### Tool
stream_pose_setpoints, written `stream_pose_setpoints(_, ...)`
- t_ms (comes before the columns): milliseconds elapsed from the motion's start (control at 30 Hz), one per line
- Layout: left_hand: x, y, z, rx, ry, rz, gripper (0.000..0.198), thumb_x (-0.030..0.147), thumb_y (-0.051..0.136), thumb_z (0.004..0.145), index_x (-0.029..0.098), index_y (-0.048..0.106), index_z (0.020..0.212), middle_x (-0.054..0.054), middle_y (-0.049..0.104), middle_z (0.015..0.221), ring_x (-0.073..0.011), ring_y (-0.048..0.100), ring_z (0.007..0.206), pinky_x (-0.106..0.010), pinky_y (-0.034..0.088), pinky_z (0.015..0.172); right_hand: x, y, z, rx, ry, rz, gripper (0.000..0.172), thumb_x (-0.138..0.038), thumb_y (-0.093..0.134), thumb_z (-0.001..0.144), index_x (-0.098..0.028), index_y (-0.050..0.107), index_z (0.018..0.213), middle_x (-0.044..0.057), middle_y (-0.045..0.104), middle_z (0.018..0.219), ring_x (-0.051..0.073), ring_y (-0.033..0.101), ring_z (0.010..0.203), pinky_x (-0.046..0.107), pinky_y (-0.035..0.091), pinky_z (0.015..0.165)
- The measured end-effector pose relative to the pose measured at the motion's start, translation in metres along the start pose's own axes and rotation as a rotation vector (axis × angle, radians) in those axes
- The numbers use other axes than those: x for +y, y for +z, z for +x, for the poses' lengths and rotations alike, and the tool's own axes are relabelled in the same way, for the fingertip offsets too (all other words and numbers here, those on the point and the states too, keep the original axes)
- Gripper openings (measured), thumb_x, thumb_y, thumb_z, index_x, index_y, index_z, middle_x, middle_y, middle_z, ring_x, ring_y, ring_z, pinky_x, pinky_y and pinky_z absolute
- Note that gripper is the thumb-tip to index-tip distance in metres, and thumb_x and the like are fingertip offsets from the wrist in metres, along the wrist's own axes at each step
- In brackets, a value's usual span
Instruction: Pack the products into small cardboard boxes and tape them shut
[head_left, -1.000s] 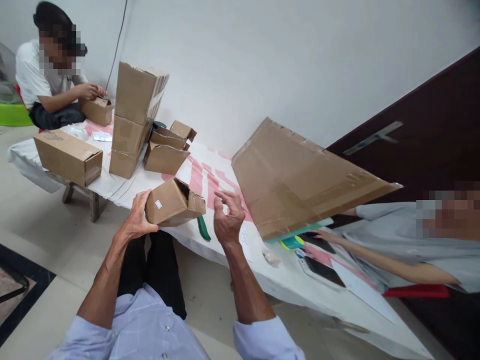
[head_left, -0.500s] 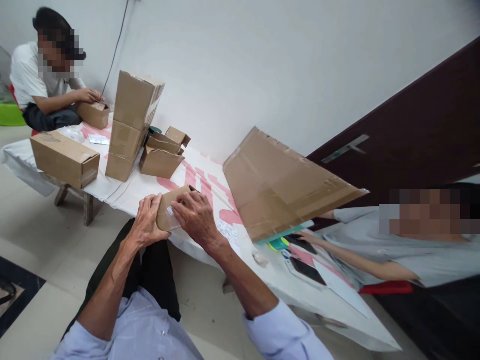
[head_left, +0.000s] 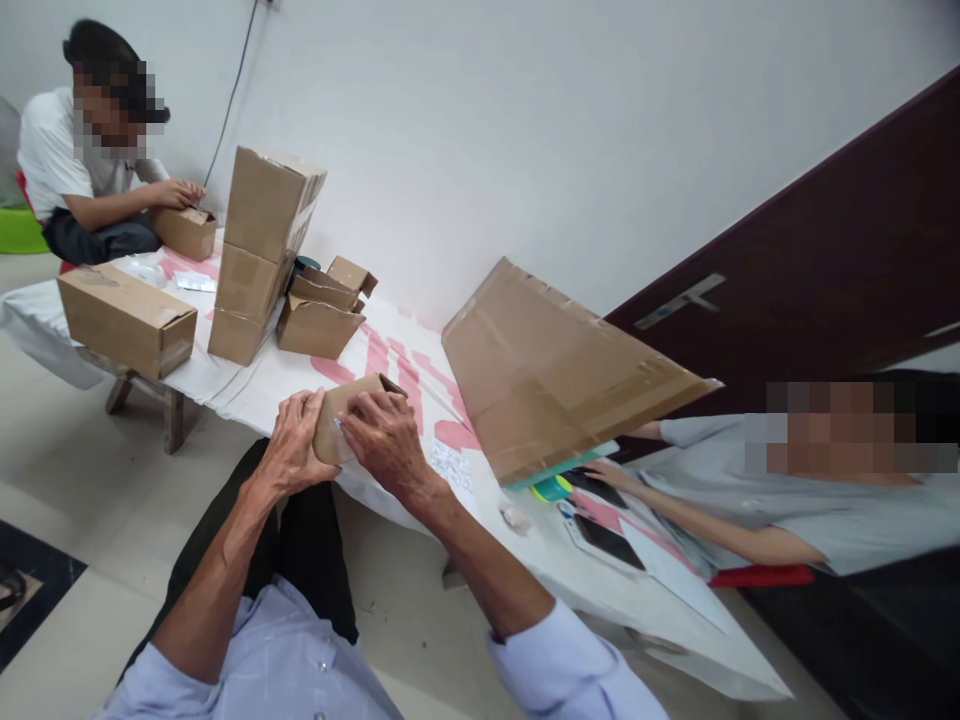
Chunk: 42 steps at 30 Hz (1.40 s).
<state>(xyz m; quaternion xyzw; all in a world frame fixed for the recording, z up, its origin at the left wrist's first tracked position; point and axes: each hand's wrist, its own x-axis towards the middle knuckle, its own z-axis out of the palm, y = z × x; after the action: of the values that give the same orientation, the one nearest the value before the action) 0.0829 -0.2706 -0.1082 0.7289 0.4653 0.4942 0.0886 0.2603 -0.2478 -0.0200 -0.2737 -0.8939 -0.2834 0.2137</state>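
Note:
A small brown cardboard box (head_left: 328, 430) is held up at the near edge of the table, above my lap. My left hand (head_left: 291, 445) grips its left side, with the thumb underneath and the fingers on top. On the box's right part rests my right hand (head_left: 384, 437), its fingers bent and pressed together. A small white label (head_left: 340, 421) shows by the right fingertips; whether they pinch it is hard to tell. The box's far right end shows a dark opening, partly behind the right hand.
On the white-and-pink covered table (head_left: 405, 350) stand a tall cardboard stack (head_left: 251, 250), a long box (head_left: 124, 310), an open box (head_left: 319, 320) and a large cardboard sheet (head_left: 555, 380). Tape (head_left: 551, 488) and a phone (head_left: 609, 542) lie right. One person sits at each side.
The right hand has shifted slightly on the box, and its fingers now cover more of the label. The whole view has moved a little, so the surroundings sit slightly further left.

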Motion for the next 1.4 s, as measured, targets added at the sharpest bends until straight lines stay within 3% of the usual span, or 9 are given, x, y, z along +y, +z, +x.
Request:
stream_pose_setpoints(300,0.0023,0.0004,0.0021,-0.002,-0.001,-0.013,0.110,0.026,0.078,0.064,0.015,0.031,0.162,-0.021,0.046,0.144,-0.0413,0.046,0.137,-0.061,0.042,0.117,0.0001,0.0027,-0.0006,-0.040,0.037,0.031,0.025,-0.018,0.059,0.103,-0.023,0.075,0.085,0.006,0.071,0.095,0.023,0.055,0.095,0.041,0.039,0.089)
stream_pose_setpoints(633,0.0032,0.0013,0.0024,-0.021,0.012,-0.003,0.112,0.026,0.078,0.063,0.015,0.029,0.164,-0.020,0.045,0.146,-0.0409,0.044,0.138,-0.060,0.041,0.119,0.0006,0.0035,-0.0034,-0.072,0.101,0.064,0.017,-0.016,0.058,0.101,-0.020,0.074,0.095,0.009,0.071,0.106,0.025,0.056,0.102,0.041,0.040,0.091)
stream_pose_setpoints(1200,0.0084,0.0011,0.0016,-0.021,-0.010,-0.016,0.113,0.024,0.078,0.061,0.019,0.030,0.163,-0.020,0.046,0.146,-0.0413,0.047,0.135,-0.061,0.041,0.117,-0.0036,0.0032,-0.0029,-0.102,0.112,0.051,0.015,-0.015,0.058,0.099,-0.021,0.069,0.090,0.009,0.068,0.098,0.027,0.054,0.099,0.042,0.038,0.089)
stream_pose_setpoints(1400,0.0099,0.0014,0.0035,-0.038,-0.007,-0.006,0.113,0.027,0.080,0.061,0.016,0.030,0.162,-0.020,0.045,0.146,-0.0415,0.045,0.136,-0.059,0.042,0.117,-0.0028,0.0032,-0.0088,-0.048,0.166,0.062,0.010,-0.018,0.061,0.098,-0.021,0.069,0.094,0.011,0.068,0.106,0.028,0.053,0.102,0.041,0.042,0.093)
